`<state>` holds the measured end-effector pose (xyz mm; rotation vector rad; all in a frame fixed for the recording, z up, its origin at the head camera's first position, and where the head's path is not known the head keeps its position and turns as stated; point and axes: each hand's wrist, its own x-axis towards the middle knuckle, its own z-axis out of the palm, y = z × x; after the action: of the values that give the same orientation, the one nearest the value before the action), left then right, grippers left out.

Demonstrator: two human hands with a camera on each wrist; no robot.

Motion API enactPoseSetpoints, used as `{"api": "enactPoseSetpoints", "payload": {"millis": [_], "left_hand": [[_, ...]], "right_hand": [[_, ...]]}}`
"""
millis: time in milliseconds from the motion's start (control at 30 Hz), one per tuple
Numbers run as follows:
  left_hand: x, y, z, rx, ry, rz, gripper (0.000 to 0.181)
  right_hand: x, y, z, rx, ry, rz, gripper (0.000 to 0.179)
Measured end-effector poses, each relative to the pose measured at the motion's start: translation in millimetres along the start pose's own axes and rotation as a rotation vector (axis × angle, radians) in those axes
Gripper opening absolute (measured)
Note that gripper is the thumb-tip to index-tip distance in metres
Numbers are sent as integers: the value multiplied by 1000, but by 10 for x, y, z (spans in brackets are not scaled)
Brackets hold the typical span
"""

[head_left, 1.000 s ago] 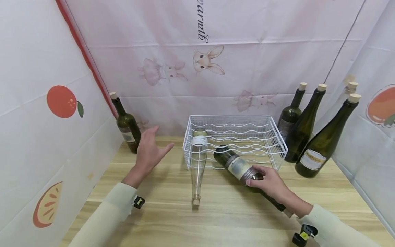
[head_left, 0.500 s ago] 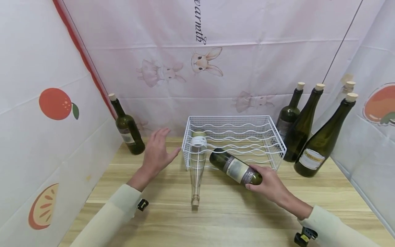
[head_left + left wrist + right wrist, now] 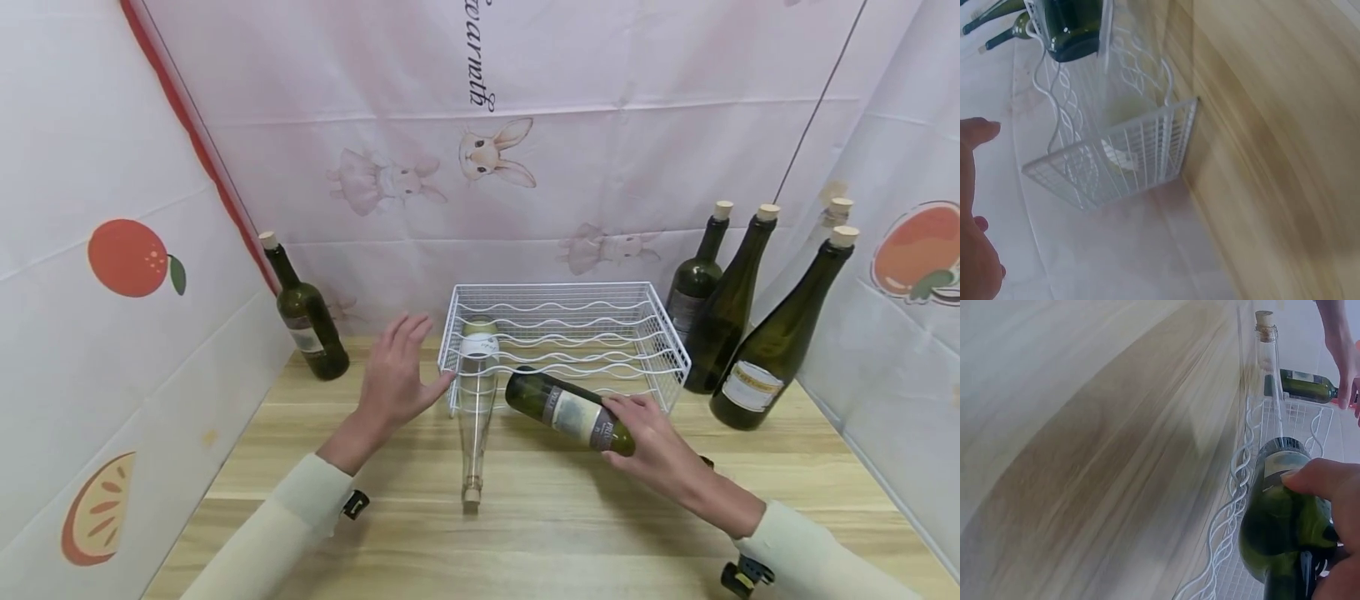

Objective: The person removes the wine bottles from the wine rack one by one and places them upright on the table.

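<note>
My right hand [image 3: 660, 450] grips a dark green wine bottle [image 3: 570, 412] by its shoulder. The bottle is tilted, its base toward the front of a white wire wine rack [image 3: 551, 293] and its neck mostly hidden under the hand. In the right wrist view the thumb lies along the green glass [image 3: 1282, 528] near the label. A clear corked bottle [image 3: 476, 417] lies in the rack's left part, neck toward me. Just left of the rack, my left hand [image 3: 393, 383] is held with fingers extended, holding nothing; the left wrist view shows part of this hand [image 3: 977, 240] beside the rack.
A green corked bottle [image 3: 311, 329] stands at the far left by the wall. Right of the rack stand several corked bottles, among them a green one with a white label [image 3: 753, 385]. Printed cloth walls [image 3: 360, 267] enclose the wooden table [image 3: 555, 550] on three sides.
The right hand has turned the green bottle so it lies more sideways, its neck swinging back under the wrist. My left hand has moved right, closer to the rack.
</note>
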<state>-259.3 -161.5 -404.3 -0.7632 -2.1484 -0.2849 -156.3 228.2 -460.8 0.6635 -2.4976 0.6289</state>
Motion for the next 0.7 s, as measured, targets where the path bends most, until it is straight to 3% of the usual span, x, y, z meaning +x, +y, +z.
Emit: {"api": "enactPoseSetpoints", "payload": {"millis": [333,500,700], "left_hand": [[47,165,99,-33,-77,117,102],[62,246,156,-52,-87,181,108],[47,366,218,-62,-122,214,112]], "right_hand": [[-1,121,-15,-96,105,-247,81],[22,143,-30,-95,125,-321,83],[26,143,-50,-104,159,-391,84]]}}
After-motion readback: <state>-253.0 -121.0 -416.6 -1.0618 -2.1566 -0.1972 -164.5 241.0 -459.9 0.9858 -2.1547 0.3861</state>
